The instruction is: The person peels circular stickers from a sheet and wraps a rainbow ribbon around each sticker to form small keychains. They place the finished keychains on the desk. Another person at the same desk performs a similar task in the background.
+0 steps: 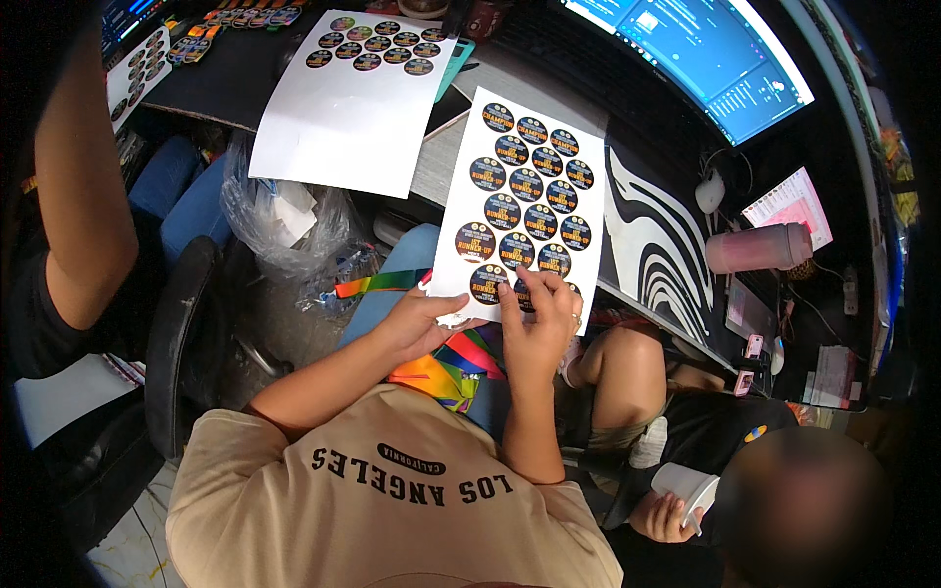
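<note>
- Main risk: a sticker tears or the paper creases. The right hand (542,309) has its thumb and fingertips spread over the lowest round stickers; picking hard at one edge could do either.
- Second risk: the sticker sheet (529,208) sags or swings. Its only visible hold is near the bottom, so most of its length reaches away from the wearer with little behind it; a push by the right fingers would probably bend it.
- Third risk: a peeled sticker folding and adhering to itself, or dropping onto the multicoloured ribbons (436,375) in the lap, should the fingertips lose it.
- Left grip: the left hand (423,318) is closed on the sheet's lower left corner, thumb on the near edge. A small pale object (453,320) sits by that thumb.
- Right grip: on the face of the sheet, at its bottom rows. Cannot tell whether it pinches a sticker or only presses, since the fingers cover the spot.
- Sheet position: above the lap, running forward from both hands, its far part overlapping the desk (446,147) in this view. Nearly all its stickers lie beyond the fingertips.
- Nearby: a second sheet (343,127) lies on the desk to the left, apart from both hands.
</note>
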`<state>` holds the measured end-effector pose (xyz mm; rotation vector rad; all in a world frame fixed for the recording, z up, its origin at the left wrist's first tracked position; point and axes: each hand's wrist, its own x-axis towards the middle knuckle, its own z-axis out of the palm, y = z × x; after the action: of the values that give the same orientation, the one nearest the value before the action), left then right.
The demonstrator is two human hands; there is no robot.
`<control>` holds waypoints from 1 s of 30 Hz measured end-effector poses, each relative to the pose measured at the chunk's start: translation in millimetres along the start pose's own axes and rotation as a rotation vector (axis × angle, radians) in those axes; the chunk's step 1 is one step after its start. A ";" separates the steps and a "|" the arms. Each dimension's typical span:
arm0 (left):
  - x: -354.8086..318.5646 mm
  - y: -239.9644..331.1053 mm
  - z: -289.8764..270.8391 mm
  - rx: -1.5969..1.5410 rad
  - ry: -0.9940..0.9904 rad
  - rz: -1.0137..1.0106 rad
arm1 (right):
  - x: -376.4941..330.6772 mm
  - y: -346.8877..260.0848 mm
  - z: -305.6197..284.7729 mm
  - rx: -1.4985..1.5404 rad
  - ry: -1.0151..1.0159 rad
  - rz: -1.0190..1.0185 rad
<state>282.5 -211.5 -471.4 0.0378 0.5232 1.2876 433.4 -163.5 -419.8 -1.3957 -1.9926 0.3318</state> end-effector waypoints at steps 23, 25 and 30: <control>14.3 -8.3 3.3 -0.049 -0.206 -0.017 | 9.0 16.8 -6.9 0.242 -0.047 0.132; 16.1 -8.7 4.4 -0.068 -0.221 -0.019 | 9.7 16.6 -7.7 0.271 -0.042 0.150; 16.3 -9.7 5.6 -0.049 -0.218 -0.014 | 9.6 15.3 -9.6 0.320 -0.052 0.218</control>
<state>296.3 -197.9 -475.2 0.1322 0.3042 1.2641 448.9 -150.3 -417.5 -1.4057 -1.7359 0.7568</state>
